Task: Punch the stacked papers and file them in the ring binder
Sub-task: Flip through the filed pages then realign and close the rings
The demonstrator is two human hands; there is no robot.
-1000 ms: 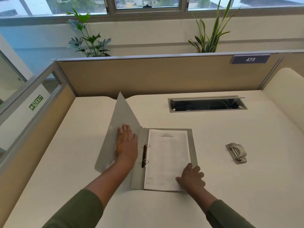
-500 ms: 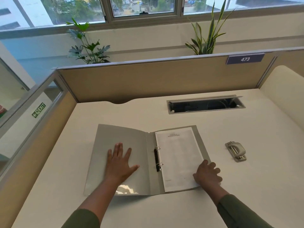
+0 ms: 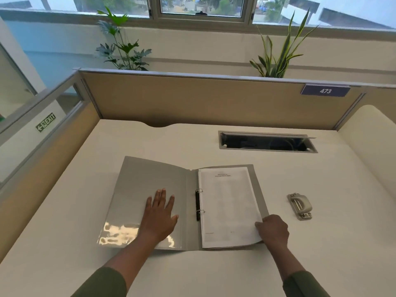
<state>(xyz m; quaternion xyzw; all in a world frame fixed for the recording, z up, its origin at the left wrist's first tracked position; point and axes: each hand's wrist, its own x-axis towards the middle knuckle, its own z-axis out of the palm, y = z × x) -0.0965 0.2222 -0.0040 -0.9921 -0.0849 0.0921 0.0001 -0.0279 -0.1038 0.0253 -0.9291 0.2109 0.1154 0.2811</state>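
At the far left, behind the glass of the partition, there is a green exit sign (image 3: pixel 45 122), and the white worktop (image 3: pixel 90 211) begins under it. On the worktop lies the grey plastic ring binder (image 3: pixel 137 189), fully open and flat. The left hand (image 3: pixel 159 214) rests palm down on the inside of its front cover, with the fingers (image 3: pixel 160 197) straight and a little spread; it holds nothing and only presses the cover. In the middle of the binder is the black ring mechanism with two metal rings (image 3: pixel 198 205); whether the rings are opened I cannot tell. Just to the right of the rings lies the stack of white printed papers (image 3: pixel 228 207) on the back cover, its left edge beside the rings and, as far as I can judge, not threaded on them. The right hand (image 3: pixel 273 229) is at the lower right corner of the stack, its fingers curled and pinching this corner, which is a little lifted. Further right, well apart from the binder, the small grey metal hole punch (image 3: pixel 300 205) lies alone on the worktop. I judge that the binder is now laid open and the papers are not yet punched. The next move calls for lifting the whole stack together, keeping the edges even, and bringing its left edge into the punch.
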